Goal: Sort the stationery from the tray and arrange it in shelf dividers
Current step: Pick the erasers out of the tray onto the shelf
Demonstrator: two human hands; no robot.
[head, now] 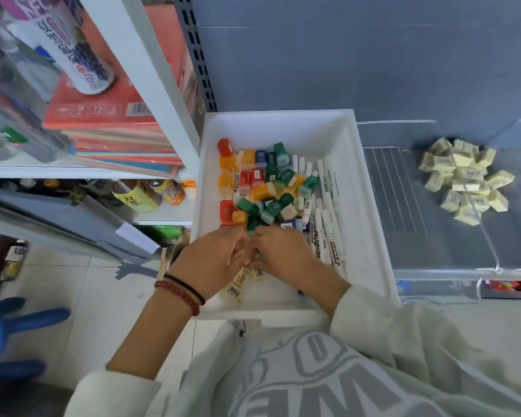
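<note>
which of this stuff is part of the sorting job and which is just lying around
In the job: white tray, coloured pieces, white pens, pale yellow pile, clear divider, left hand, right hand.
Lying about: stack of books, drink bottles, blue stool.

The left hand [211,260] and right hand [283,251] sit side by side, nearly touching, backs up, fingers curled under.

Single head cam, aimed fwd & down, close above tray [370,206].
</note>
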